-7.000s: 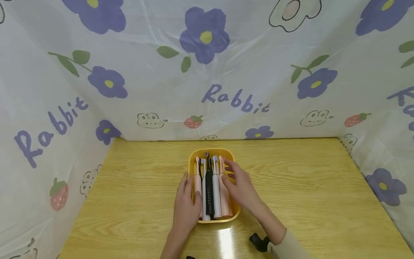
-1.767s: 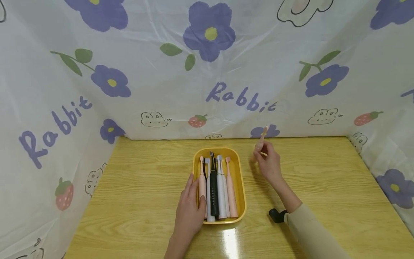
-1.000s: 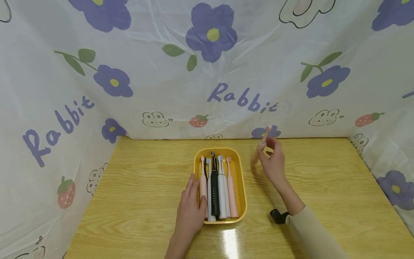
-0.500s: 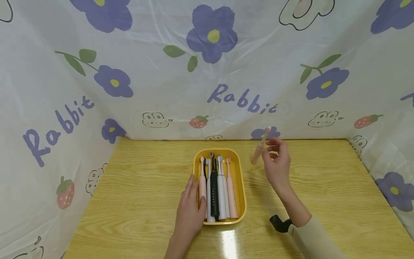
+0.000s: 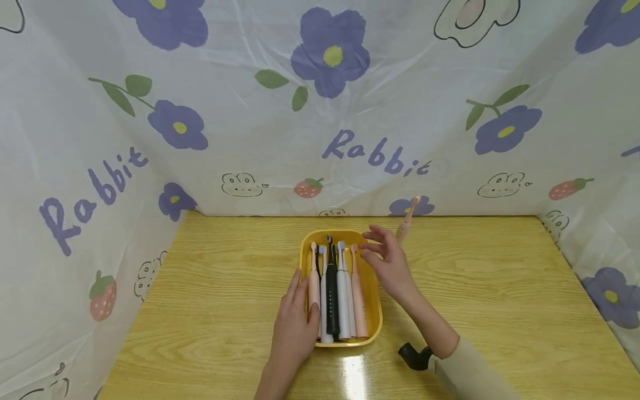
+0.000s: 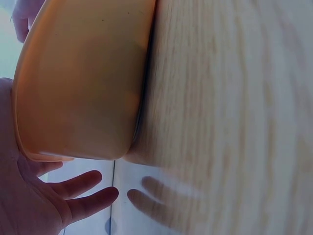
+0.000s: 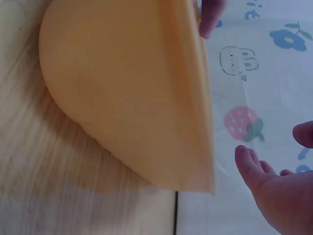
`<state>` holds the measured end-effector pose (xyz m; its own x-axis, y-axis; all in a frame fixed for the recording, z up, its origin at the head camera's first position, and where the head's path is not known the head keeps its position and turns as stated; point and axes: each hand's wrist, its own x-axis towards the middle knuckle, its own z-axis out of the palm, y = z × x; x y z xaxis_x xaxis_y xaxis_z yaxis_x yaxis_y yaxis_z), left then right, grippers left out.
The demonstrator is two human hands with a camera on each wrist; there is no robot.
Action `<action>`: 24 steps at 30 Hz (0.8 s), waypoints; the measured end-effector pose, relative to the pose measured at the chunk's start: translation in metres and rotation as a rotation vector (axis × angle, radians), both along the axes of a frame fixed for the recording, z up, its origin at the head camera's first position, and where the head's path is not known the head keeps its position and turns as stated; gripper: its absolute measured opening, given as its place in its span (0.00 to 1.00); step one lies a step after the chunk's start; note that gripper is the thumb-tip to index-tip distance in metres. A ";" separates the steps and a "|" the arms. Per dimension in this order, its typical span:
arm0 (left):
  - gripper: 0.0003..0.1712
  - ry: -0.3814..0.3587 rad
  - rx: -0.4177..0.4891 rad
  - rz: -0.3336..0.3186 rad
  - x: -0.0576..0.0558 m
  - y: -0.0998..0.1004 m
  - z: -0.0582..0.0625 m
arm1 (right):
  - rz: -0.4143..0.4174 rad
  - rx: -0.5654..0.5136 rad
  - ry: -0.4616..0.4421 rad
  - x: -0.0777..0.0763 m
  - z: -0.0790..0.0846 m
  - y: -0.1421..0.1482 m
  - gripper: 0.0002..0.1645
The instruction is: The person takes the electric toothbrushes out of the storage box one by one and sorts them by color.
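Observation:
A yellow plastic bin (image 5: 374, 311) holds several electric toothbrushes: a black toothbrush (image 5: 332, 300) on top, white ones beside it and pink ones at both sides. My left hand (image 5: 295, 328) rests at the bin's left rim, thumb over the inside, fingers extended along the outer wall, as the left wrist view shows. Over the bin's upper right rim hovers my right hand (image 5: 392, 269), empty, its fingers spread and slightly bent near the head of the right pink toothbrush (image 5: 357, 294). Another pink toothbrush (image 5: 406, 222) stands upright on the table behind that hand, its lower part hidden.
The wood-grain table (image 5: 220, 283) ends at a white curtain (image 5: 270, 150) printed with flowers and rabbits, which also closes off both sides. A black curved piece (image 5: 415, 356) sticks out by the right wrist, at the beige sleeve (image 5: 470, 369).
My right hand carried a pink toothbrush to the table right of the bin, let go of it standing upright, and has moved back left over the bin's rim. My left hand has stayed at the bin.

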<state>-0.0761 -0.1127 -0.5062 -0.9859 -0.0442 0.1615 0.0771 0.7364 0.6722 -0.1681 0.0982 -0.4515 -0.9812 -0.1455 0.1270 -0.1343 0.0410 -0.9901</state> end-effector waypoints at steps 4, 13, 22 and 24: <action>0.32 -0.001 0.001 0.000 0.000 0.000 0.001 | 0.056 -0.001 -0.150 -0.003 -0.008 -0.010 0.36; 0.32 0.009 -0.002 -0.008 0.000 -0.001 0.002 | 0.046 -0.121 -0.354 -0.010 -0.021 -0.028 0.39; 0.32 0.009 -0.001 0.000 0.001 -0.001 0.002 | 0.028 -0.147 -0.440 -0.016 -0.027 -0.044 0.40; 0.32 0.012 -0.004 -0.002 0.001 0.000 0.001 | 0.028 -0.160 -0.462 -0.017 -0.029 -0.045 0.40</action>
